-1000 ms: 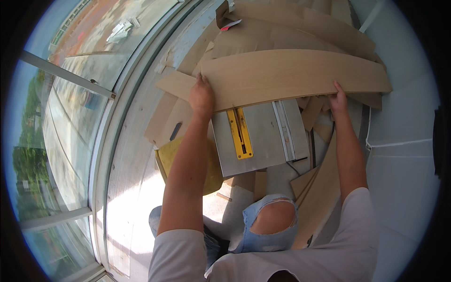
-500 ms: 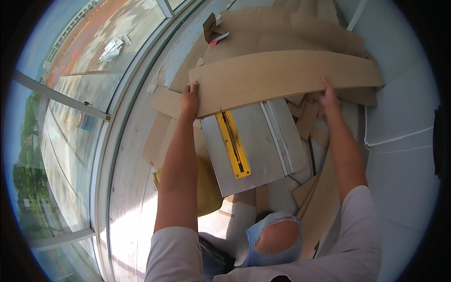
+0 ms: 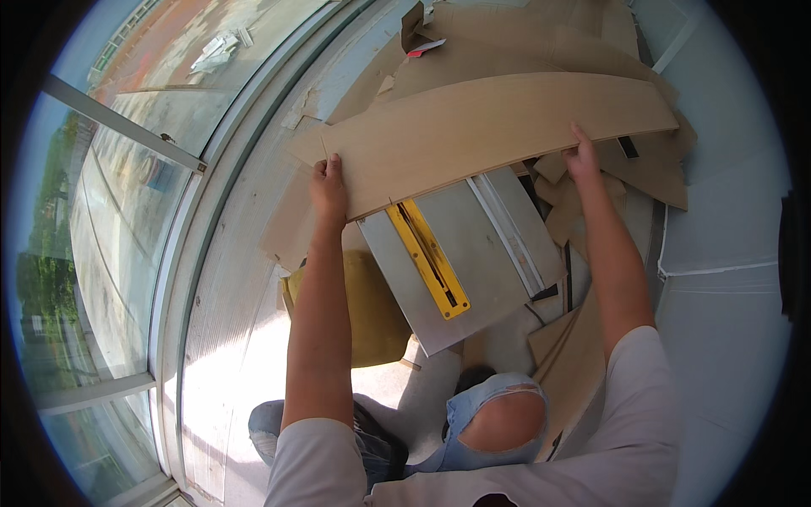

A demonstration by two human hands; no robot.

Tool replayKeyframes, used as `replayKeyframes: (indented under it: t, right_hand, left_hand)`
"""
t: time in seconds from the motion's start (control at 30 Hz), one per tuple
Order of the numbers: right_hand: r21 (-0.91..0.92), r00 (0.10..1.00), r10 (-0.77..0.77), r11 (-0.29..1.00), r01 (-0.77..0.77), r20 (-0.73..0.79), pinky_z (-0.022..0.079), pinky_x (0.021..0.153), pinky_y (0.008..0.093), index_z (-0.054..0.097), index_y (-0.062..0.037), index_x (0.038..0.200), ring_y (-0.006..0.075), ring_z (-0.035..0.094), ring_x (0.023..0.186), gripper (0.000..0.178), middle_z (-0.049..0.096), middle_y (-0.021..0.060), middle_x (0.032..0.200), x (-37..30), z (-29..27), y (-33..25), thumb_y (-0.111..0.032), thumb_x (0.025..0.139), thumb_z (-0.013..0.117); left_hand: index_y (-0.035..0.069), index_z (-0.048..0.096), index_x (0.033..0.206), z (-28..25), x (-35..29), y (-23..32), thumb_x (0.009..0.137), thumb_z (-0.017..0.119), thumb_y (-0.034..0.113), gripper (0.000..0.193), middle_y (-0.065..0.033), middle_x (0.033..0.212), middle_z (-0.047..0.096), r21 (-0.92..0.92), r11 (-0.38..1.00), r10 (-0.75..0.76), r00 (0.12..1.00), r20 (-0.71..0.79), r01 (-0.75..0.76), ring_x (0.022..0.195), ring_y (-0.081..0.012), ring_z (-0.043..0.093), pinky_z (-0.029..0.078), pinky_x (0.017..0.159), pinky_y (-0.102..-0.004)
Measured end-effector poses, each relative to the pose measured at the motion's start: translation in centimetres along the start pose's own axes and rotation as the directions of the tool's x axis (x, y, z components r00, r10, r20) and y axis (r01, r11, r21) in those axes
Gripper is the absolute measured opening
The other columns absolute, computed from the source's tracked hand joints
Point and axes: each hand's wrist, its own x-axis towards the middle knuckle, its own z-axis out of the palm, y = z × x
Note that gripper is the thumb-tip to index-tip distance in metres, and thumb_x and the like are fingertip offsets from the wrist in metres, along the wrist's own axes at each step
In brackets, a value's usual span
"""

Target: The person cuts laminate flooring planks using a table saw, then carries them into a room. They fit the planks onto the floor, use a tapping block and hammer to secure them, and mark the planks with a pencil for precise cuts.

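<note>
A long, light brown wooden board (image 3: 498, 127) lies crosswise over the far edge of a table saw's grey metal top (image 3: 481, 253). My left hand (image 3: 329, 190) is closed round the board's left end, thumb on top. Farther right, my right hand (image 3: 581, 159) grips its near edge, thumb on the upper face and fingers underneath. The saw's yellow insert (image 3: 428, 258) has a dark slot running toward me. At the slot's far end, a thin dark blade tip appears against the board's near edge; the rest of the blade is hidden.
Cardboard sheets (image 3: 524, 38) spread across the floor beyond the board. Brown offcuts (image 3: 583, 203) lie right of the saw, and a dark yellow container (image 3: 363, 317) stands at its left. Glass panels (image 3: 127, 220) line the left side; a grey wall (image 3: 718, 228) rises on the right.
The whole view has turned slightly, and more of my left leg shows. The board's left end sits a little lower and farther left in the picture. Both hands still hold the board.
</note>
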Motion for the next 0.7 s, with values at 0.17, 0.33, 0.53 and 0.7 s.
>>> replayKeyframes:
  t: [0.17, 0.33, 0.53, 0.7]
  right_hand:
    - [-0.092, 0.985, 0.1, 0.992, -0.087, 0.14, 0.053, 0.097, 0.0346, 0.059, -0.0046, 0.127, 0.0218, 0.062, 0.116, 0.04, 0.064, 0.0071, 0.124, 2.4, 4.3, 2.0, -0.01, 0.091, 0.075]
    - [-0.124, 0.981, 0.137, 0.985, -0.12, 0.138, 0.053, 0.097, 0.034, 0.059, -0.0037, 0.128, 0.021, 0.062, 0.114, 0.04, 0.064, 0.0066, 0.123, 4.9, 1.0, 0.6, -0.011, 0.092, 0.074]
    - [-0.192, 0.982, 0.11, 0.978, -0.079, 0.155, 0.052, 0.096, 0.0339, 0.058, -0.0049, 0.129, 0.0204, 0.06, 0.115, 0.04, 0.063, 0.0065, 0.125, 5.6, 1.2, 0.6, -0.012, 0.093, 0.072]
    - [-0.157, 0.97, 0.114, 0.984, -0.08, 0.215, 0.048, 0.102, 0.0351, 0.057, -0.005, 0.13, 0.021, 0.058, 0.119, 0.042, 0.061, 0.0069, 0.128, 6.2, -0.6, 0.6, -0.014, 0.093, 0.073]
  left_hand:
    - [-0.003, 0.065, 0.106, -2.1, -2.6, -1.1, 0.102, 0.057, 0.042, 0.045, -0.0129, 0.085, 0.068, -0.103, 0.994, 0.005, 0.985, -0.171, -0.023, 0.078, -0.0239, 0.06, 0.049, 0.075, -0.0384]
    - [-0.001, 0.064, 0.118, 0.3, -3.7, 1.4, 0.1, 0.057, 0.041, 0.046, -0.0231, 0.094, 0.07, 0.287, 0.958, 0.075, 0.961, -0.266, 0.005, 0.087, -0.0399, 0.065, 0.051, 0.081, -0.0454]
    - [0.002, 0.065, 0.122, 0.6, -5.6, 3.9, 0.101, 0.051, 0.042, 0.048, -0.0279, 0.103, 0.069, 0.495, 0.868, 0.125, 0.941, -0.313, 0.049, 0.099, -0.0468, 0.065, 0.05, 0.087, -0.053]
    - [0.002, 0.065, 0.123, 1.1, -7.3, 4.8, 0.102, 0.047, 0.042, 0.049, -0.0294, 0.103, 0.068, 0.558, 0.827, 0.116, 0.955, -0.274, 0.059, 0.099, -0.0489, 0.064, 0.05, 0.088, -0.0554]
